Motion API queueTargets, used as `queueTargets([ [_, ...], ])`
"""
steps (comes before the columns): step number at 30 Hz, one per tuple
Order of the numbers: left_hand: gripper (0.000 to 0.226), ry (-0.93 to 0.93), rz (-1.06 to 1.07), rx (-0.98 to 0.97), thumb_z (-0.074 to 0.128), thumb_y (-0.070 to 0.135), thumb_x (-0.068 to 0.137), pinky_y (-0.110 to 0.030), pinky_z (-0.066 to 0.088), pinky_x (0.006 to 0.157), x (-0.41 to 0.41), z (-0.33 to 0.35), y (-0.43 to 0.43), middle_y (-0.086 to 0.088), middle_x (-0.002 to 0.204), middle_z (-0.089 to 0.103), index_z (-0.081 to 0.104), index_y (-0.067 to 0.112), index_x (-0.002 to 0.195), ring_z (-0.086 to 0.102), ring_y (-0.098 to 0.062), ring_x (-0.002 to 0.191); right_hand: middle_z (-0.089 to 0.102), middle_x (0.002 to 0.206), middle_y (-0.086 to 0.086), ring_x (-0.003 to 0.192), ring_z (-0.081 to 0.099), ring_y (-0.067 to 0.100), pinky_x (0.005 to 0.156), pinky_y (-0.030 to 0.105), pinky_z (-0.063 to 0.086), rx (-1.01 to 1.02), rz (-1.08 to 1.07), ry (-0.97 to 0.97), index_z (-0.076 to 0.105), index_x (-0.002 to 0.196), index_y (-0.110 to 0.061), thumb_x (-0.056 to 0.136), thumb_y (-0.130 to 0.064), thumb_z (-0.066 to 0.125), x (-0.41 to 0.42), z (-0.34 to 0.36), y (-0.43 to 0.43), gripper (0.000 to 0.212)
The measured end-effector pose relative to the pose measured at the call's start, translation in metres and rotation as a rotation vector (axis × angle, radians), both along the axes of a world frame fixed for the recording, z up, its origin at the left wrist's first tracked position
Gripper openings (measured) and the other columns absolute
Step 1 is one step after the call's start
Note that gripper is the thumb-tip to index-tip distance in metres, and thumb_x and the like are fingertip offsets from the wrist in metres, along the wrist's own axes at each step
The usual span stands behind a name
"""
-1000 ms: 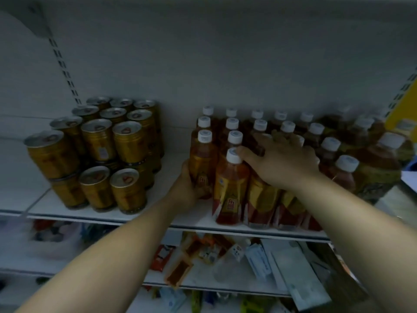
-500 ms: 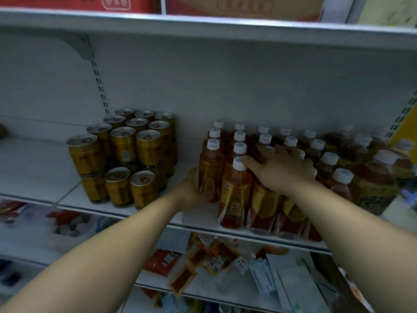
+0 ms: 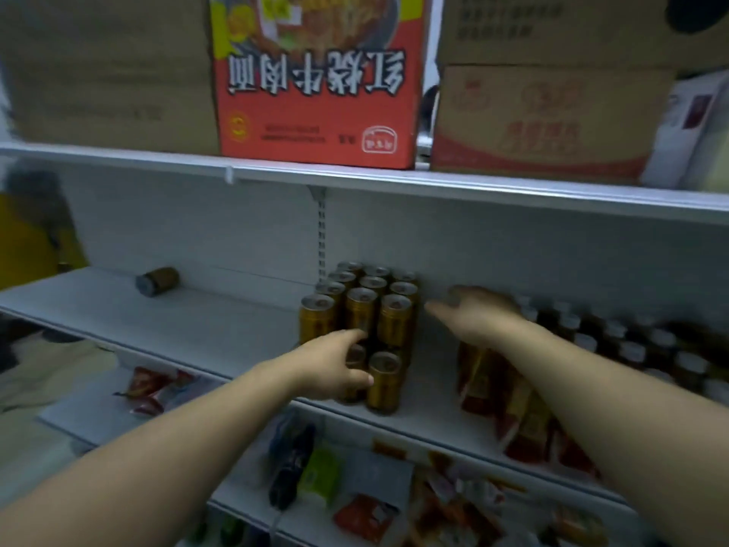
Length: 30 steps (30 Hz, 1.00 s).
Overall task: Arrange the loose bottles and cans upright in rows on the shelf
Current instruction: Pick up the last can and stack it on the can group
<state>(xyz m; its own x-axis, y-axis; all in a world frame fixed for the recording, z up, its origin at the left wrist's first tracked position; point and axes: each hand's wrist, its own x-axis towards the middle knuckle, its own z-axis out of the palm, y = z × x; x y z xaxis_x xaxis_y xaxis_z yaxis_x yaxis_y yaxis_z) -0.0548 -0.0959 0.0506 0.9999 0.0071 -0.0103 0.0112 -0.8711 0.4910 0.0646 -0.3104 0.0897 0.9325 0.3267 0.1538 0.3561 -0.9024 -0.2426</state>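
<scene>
The left hand [image 3: 327, 363] covers the front lower cans [image 3: 357, 309]; the right hand [image 3: 479, 313] is motion-blurred — the bottles [image 3: 631, 349] behind it smear, labels unreadable.

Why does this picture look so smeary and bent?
Head view: dim light; motion blur smears the right hand and the bottles; the gold cans and the left hand look sharper; the wide lens bows the shelf edge.
</scene>
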Motion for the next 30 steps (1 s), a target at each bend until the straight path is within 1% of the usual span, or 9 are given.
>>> queueTargets([
  [4,0.077,-0.011,0.049,0.099,0.062,0.045,0.085,-0.027,0.027,0.105,-0.032,0.006,0.09,0.002,0.154,0.024,0.021,0.025,0.147,0.028,-0.017,0.138,0.061,0.116,-0.005,0.098,0.058,0.023,0.079,0.034,0.043,0.095,0.144,0.055,0.059,0.113,-0.033,0.083,-0.068,0.042,-0.02,0.003,0.107,0.049],
  [6,0.076,0.0,0.073,0.124,0.061,0.046,0.085,-0.028,0.026,0.106,-0.047,0.005,0.137,0.004,0.155,0.021,0.021,0.026,0.147,0.025,-0.016,0.139,0.064,0.109,0.0,0.09,0.059,0.022,0.08,0.035,0.047,0.086,0.168,0.071,0.06,0.107,-0.031,0.083,-0.066,0.042,-0.027,0.002,0.16,0.046],
  [7,0.076,0.004,0.083,0.134,0.06,0.047,0.085,-0.028,0.026,0.107,-0.053,0.005,0.161,0.004,0.155,0.021,0.021,0.027,0.147,0.024,-0.016,0.139,0.064,0.11,0.002,0.093,0.059,0.023,0.082,0.036,0.048,0.083,0.163,0.077,0.059,0.111,-0.03,0.084,-0.066,0.043,-0.031,0.001,0.185,0.048],
  [9,0.077,0.002,0.111,0.142,0.061,0.047,0.085,-0.029,0.025,0.108,-0.065,0.004,0.205,0.004,0.155,0.021,0.022,0.026,0.147,0.024,-0.016,0.139,0.058,0.127,0.006,0.108,0.056,0.027,0.089,0.034,0.047,0.072,0.167,0.081,0.054,0.127,-0.024,0.085,-0.067,0.044,-0.037,-0.003,0.234,0.061],
  [11,0.077,0.008,0.156,0.122,0.062,0.048,0.084,-0.03,0.025,0.108,-0.075,0.002,0.245,0.004,0.155,0.022,0.023,0.025,0.147,0.025,-0.016,0.139,0.05,0.14,0.007,0.121,0.05,0.028,0.091,0.034,0.043,0.055,0.174,0.094,0.046,0.137,-0.02,0.085,-0.07,0.042,-0.043,-0.005,0.279,0.072],
  [13,0.077,0.032,0.183,0.115,0.061,0.048,0.084,-0.031,0.026,0.109,-0.082,-0.002,0.279,0.003,0.155,0.021,0.023,0.025,0.147,0.026,-0.017,0.139,0.044,0.146,0.006,0.127,0.046,0.028,0.093,0.036,0.04,0.027,0.183,0.106,0.039,0.143,-0.021,0.084,-0.073,0.039,-0.048,-0.005,0.319,0.078],
  [18,0.074,0.032,0.273,0.061,0.062,0.046,0.083,-0.032,0.038,0.103,-0.079,-0.018,0.357,0.004,0.153,0.027,0.026,0.026,0.145,0.043,-0.016,0.128,0.042,0.148,0.005,0.129,0.044,0.028,0.101,0.036,0.039,0.049,0.241,0.108,0.038,0.144,-0.023,0.084,-0.072,0.04,-0.037,-0.014,0.402,0.077],
  [21,0.073,0.014,0.341,0.058,0.062,0.045,0.083,-0.031,0.04,0.099,-0.066,-0.032,0.401,0.001,0.15,0.032,0.029,0.024,0.144,0.047,-0.017,0.124,0.04,0.149,0.004,0.13,0.043,0.027,0.101,0.035,0.038,0.034,0.285,0.132,0.036,0.145,-0.023,0.084,-0.07,0.041,-0.021,-0.031,0.448,0.077],
  [30,0.067,0.077,0.465,0.109,0.061,0.045,0.084,-0.03,0.031,0.104,0.009,-0.074,0.549,-0.005,0.147,0.037,0.036,0.018,0.141,0.038,-0.021,0.131,0.039,0.148,0.009,0.127,0.045,0.029,0.096,0.036,0.04,0.033,0.337,0.292,0.029,0.148,-0.016,0.085,-0.071,0.04,0.065,-0.094,0.599,0.084],
])
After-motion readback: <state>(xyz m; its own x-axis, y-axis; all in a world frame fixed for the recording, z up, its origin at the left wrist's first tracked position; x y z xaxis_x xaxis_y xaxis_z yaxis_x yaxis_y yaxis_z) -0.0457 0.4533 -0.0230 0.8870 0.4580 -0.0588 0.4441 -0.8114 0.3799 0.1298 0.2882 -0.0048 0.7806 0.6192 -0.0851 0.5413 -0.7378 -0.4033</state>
